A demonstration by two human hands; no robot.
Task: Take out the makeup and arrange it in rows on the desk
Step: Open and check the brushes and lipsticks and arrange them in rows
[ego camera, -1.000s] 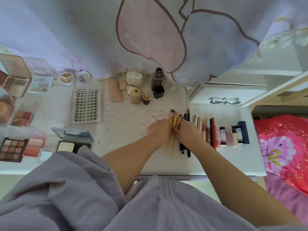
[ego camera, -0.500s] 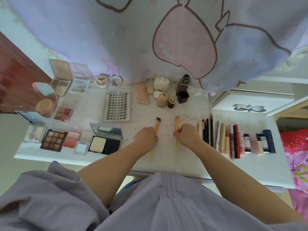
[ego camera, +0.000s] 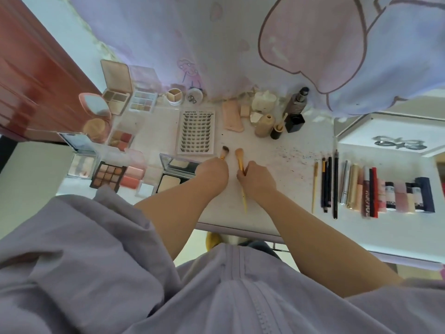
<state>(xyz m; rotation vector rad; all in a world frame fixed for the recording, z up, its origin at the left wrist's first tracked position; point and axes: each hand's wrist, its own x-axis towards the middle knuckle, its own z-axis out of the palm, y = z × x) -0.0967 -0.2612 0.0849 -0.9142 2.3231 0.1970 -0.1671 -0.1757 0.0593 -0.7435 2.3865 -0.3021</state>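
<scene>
My left hand (ego camera: 212, 173) grips a yellow-handled makeup brush with a dark tip (ego camera: 225, 151), most of its handle hidden under the hand. My right hand (ego camera: 257, 180) grips a second yellow brush with a tan tip (ego camera: 239, 155); its handle sticks out below the hand. Both brushes lie lengthwise on the white desk (ego camera: 284, 210), side by side, right of an open powder compact (ego camera: 174, 174). To the right lies a row of pencils (ego camera: 328, 184) and tubes (ego camera: 385, 194).
Open palettes (ego camera: 109, 175) and compacts fill the desk's left side, with a lash tray (ego camera: 197, 133) behind the hands. Bottles and sponges (ego camera: 265, 119) stand at the back under a hanging cloth. A red door (ego camera: 31, 80) is at left, a white box (ego camera: 390, 136) at right.
Both hands have moved left from the pencil row, each carrying one brush. The brushes, held together a second ago, are now apart and near the powder compact.
</scene>
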